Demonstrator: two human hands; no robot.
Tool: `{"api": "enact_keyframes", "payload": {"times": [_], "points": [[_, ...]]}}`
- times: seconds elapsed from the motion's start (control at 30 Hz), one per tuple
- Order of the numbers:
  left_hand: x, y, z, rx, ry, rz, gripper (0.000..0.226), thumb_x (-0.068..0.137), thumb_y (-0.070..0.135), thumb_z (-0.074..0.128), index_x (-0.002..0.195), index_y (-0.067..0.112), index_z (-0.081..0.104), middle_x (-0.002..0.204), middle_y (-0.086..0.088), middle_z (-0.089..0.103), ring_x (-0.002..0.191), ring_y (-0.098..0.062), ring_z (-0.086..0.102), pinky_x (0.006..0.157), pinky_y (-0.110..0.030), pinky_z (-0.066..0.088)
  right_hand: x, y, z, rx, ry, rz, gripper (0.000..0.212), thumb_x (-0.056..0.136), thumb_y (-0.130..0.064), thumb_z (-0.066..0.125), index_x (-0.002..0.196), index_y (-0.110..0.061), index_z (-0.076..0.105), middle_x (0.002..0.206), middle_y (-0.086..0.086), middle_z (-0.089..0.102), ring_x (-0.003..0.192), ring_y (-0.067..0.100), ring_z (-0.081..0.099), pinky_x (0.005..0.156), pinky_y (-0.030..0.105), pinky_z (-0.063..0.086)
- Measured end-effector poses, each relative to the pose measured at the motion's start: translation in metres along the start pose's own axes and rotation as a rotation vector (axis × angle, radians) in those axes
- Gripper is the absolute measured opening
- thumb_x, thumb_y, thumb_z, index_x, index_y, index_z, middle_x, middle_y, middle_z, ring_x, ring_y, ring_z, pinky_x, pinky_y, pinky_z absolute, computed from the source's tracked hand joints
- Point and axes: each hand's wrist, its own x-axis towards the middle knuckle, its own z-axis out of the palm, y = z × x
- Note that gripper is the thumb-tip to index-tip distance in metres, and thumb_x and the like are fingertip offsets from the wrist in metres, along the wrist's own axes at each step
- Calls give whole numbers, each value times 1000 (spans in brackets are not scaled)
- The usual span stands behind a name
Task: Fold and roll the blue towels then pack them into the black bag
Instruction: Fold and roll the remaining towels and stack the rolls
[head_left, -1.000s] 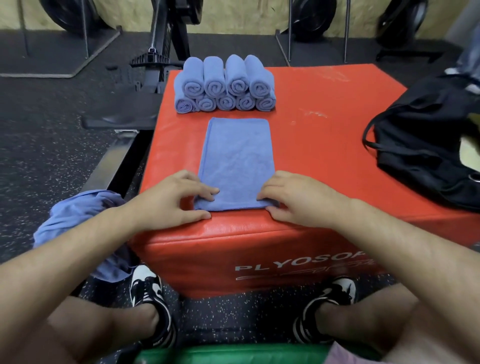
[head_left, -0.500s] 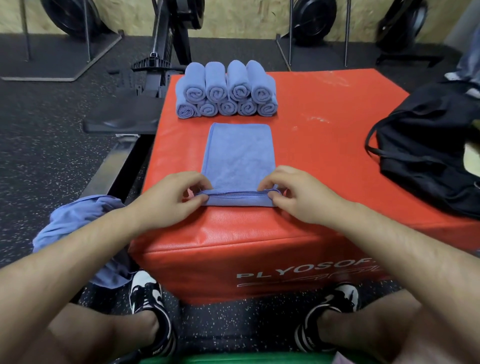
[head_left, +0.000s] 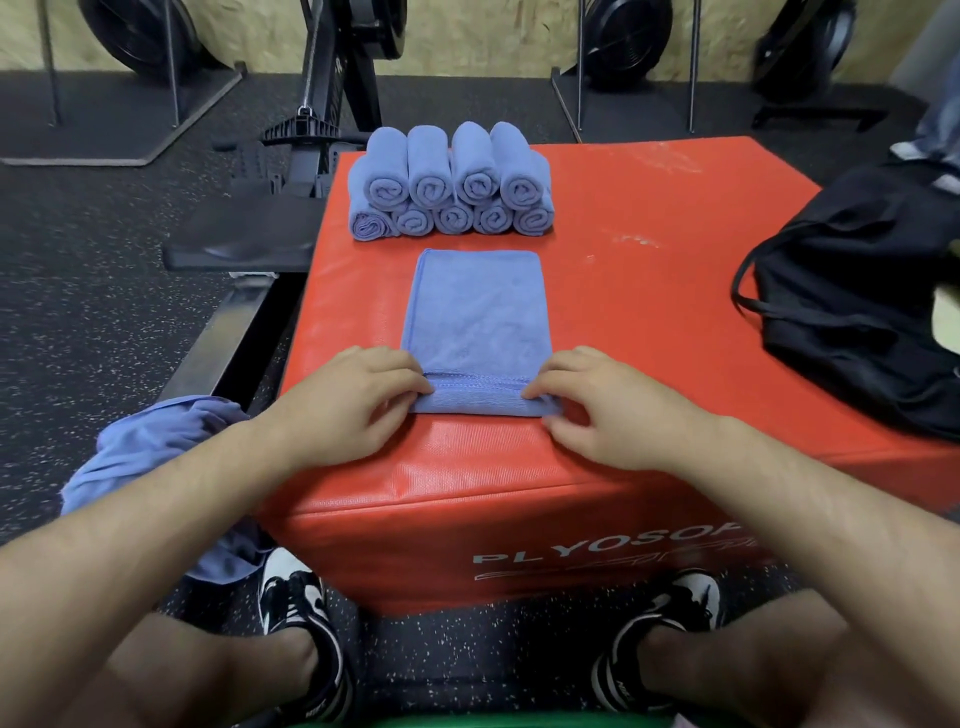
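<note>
Since a second ago the near edge of the folded towel (head_left: 478, 312) is turning over into a first roll; the left hand (head_left: 358, 402) and right hand (head_left: 602, 410) are pinching its ends with curled fingers. Nine rolled towels (head_left: 452, 187) are sitting stacked at the worktop's (head_left: 649, 208) far edge, a loose heap (head_left: 156, 452) is waiting on the left, and the black bag (head_left: 872, 312) is lying well apart, packing seemingly not begun

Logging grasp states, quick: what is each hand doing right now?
Left hand: pinches the rolled near edge of the folded towel.
Right hand: pinches the same rolled edge at its other end.
</note>
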Motion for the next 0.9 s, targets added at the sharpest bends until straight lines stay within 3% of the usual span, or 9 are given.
{"api": "enact_keyframes", "payload": {"times": [0.1,0.17,0.37,0.53,0.63,0.73,0.83,0.9], "points": [[-3,-4,0,-53,-41,-48,31,93,45,61,117,25,63,116,13,58,107,-11,57,90,-43,48,-2,4,2,67,1,49,31,86,-25,72,116,-23,67,110,-9,57,105,16,52,98,28,41],[-1,-4,1,-90,-43,-100,32,92,50,59,117,29,60,116,16,55,109,-10,53,92,-45,46,2,4,3,70,26,53,25,88,-21,71,113,-21,68,108,-10,59,101,15,53,96,27,40],[5,3,-5,-189,-33,-213,19,93,39,58,109,30,62,102,19,62,99,-5,56,91,-37,44,7,4,-11,173,-61,150,21,89,-17,64,109,-19,57,95,-10,60,75,0,51,71,12,37],[8,12,-9,-450,-44,-330,20,94,11,65,97,30,57,91,13,65,81,-8,58,69,-13,42,10,4,-18,254,-142,226,19,88,-17,60,102,-27,54,81,-2,64,66,10,53,65,28,44],[12,10,-7,-386,7,-315,17,93,12,65,93,28,59,92,14,60,82,-9,57,72,-16,41,13,8,-11,245,-94,244,16,88,-14,61,98,-27,61,88,-6,60,72,9,54,70,26,44],[13,4,-2,-126,82,-239,4,91,26,64,94,28,64,96,13,54,83,-8,52,77,-31,37,15,9,-5,166,33,188,15,85,-12,64,92,-25,66,98,-7,51,82,9,51,79,23,42],[12,5,0,81,92,-146,11,93,29,54,97,29,65,98,12,56,87,-18,51,71,-37,35,15,3,-4,32,111,58,20,80,-1,62,88,-19,65,93,-6,55,86,19,54,80,32,45],[11,8,0,128,78,-83,20,96,29,45,99,29,65,96,12,58,87,-18,55,69,-37,35,13,-1,-6,-22,118,4,20,78,-1,60,87,-18,66,90,-4,61,82,22,55,78,30,44]]}}
